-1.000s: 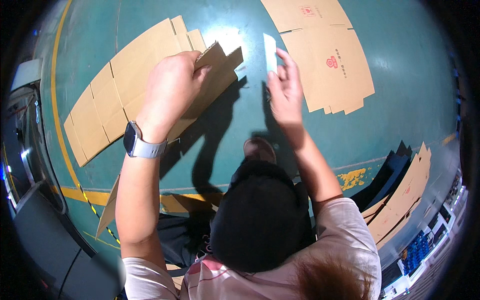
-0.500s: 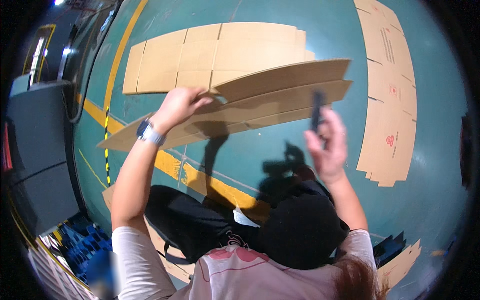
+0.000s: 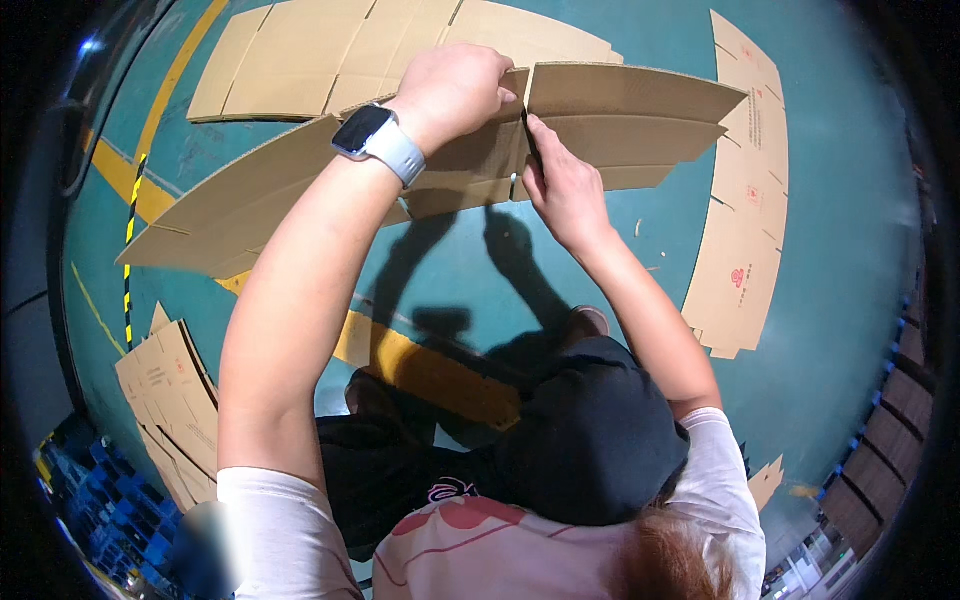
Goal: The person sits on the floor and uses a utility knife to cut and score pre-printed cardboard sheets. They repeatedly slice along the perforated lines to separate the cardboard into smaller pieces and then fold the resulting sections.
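Note:
A creased brown cardboard sheet [image 3: 625,105] stands tilted on its edge in front of me, with slots cut into it. My left hand [image 3: 455,90] is closed on its upper edge, just left of a slot in the middle; part of the grip is hidden behind the fingers. In my right hand [image 3: 568,185], a slim black knife-like tool [image 3: 529,130] points up along that slot, against the sheet. Most of the tool is covered by the fingers, so its exact kind is unclear.
Another flat cardboard sheet [image 3: 290,60] lies beyond on the green floor [image 3: 640,290]. To the right is a long printed one [image 3: 745,200]; more cardboard [image 3: 170,390] lies at lower left. Blue pallets [image 3: 120,500] stand in the lower left corner. Small scraps dot the floor.
My right hand has moved up and left, bringing the black tool to the cardboard's slot. My left hand has shifted right and farther along the upper edge. The view has shifted too.

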Demonstrator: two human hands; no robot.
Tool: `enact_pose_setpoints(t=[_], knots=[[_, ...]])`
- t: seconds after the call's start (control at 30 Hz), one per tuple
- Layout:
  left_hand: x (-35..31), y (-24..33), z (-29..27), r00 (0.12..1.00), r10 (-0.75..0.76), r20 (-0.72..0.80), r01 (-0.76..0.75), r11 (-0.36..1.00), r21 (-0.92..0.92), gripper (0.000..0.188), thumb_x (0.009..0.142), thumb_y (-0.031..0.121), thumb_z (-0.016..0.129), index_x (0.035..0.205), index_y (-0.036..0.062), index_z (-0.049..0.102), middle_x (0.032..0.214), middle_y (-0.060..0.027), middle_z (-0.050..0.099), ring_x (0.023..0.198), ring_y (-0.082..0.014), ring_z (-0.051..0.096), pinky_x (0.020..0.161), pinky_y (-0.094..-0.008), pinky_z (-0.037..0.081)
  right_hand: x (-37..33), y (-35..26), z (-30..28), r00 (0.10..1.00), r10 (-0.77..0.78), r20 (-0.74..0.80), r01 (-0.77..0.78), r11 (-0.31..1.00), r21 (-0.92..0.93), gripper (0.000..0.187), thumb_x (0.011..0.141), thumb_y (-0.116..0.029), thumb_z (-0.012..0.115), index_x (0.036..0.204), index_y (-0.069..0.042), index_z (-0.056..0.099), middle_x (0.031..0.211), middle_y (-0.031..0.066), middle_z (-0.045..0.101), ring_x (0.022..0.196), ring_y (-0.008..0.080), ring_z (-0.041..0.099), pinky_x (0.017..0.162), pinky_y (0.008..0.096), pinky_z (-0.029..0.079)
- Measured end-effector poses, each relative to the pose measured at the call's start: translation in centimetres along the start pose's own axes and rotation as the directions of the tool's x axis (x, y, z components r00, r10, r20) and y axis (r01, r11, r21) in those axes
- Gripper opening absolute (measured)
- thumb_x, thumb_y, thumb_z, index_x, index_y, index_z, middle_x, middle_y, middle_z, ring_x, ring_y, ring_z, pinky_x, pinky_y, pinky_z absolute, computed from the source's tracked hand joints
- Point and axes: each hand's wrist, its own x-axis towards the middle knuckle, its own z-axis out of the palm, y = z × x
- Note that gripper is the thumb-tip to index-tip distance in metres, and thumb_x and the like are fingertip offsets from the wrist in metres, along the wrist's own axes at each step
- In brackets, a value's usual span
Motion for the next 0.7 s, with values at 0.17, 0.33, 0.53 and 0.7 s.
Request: enact_pose_setpoints(t=[0.17, 0.33, 0.53, 0.7], knots=[[-0.8, -0.2, 0.6, 0.995, -0.002, -0.096, 0.0, 1.0, -0.022, 0.028, 0.082, 0.027, 0.065, 0.103, 0.0089, 0.067, 0.089, -0.0156, 0.067, 0.087, -0.0316, 0.064, 0.075, -0.0424, 0.051, 0.4, -0.7, 0.2, 0.999, 0.037, 0.041, -0.036, 0.999, -0.021, 0.052, 0.078, -0.006, 0.059, 0.127, 0.0, 0.042, 0.104, 0.0185, 0.062, 0.089, 0.032, 0.063, 0.073, 0.0406, 0.053], [-0.8, 0.3, 0.7, 0.997, -0.024, -0.068, 0.023, 0.999, -0.022, 0.025, 0.081, 0.024, 0.065, 0.099, 0.0075, 0.067, 0.088, -0.0158, 0.066, 0.086, -0.0324, 0.063, 0.074, -0.0424, 0.051, -1.6, -0.7, 0.6, 0.998, 0.041, 0.045, -0.04, 0.999, -0.004, 0.052, 0.079, -0.005, 0.059, 0.127, 0.0, 0.042, 0.106, 0.0188, 0.062, 0.088, 0.0323, 0.063, 0.072, 0.0403, 0.053], [-1.1, 0.0, 1.3, 0.993, -0.009, -0.12, 0.006, 1.0, -0.025, 0.024, 0.081, 0.023, 0.065, 0.1, 0.0072, 0.067, 0.086, -0.0155, 0.066, 0.084, -0.0333, 0.063, 0.072, -0.0427, 0.05, -1.7, -1.1, -0.2, 0.999, 0.003, 0.037, -0.003, 1.0, 0.01, 0.049, 0.079, -0.004, 0.058, 0.125, 0.001, 0.045, 0.104, 0.0192, 0.062, 0.087, 0.0315, 0.064, 0.071, 0.0396, 0.053], [-1.6, 0.8, 0.9, 0.994, -0.027, -0.109, 0.025, 0.999, -0.028, 0.023, 0.082, 0.023, 0.064, 0.099, 0.0077, 0.068, 0.084, -0.0158, 0.066, 0.083, -0.0337, 0.063, 0.071, -0.0429, 0.05, -2.1, -1.3, -1.0, 0.999, 0.03, 0.036, -0.031, 0.999, 0.03, 0.047, 0.078, -0.004, 0.058, 0.124, 0.001, 0.046, 0.103, 0.0188, 0.062, 0.086, 0.0314, 0.064, 0.069, 0.0398, 0.053]])
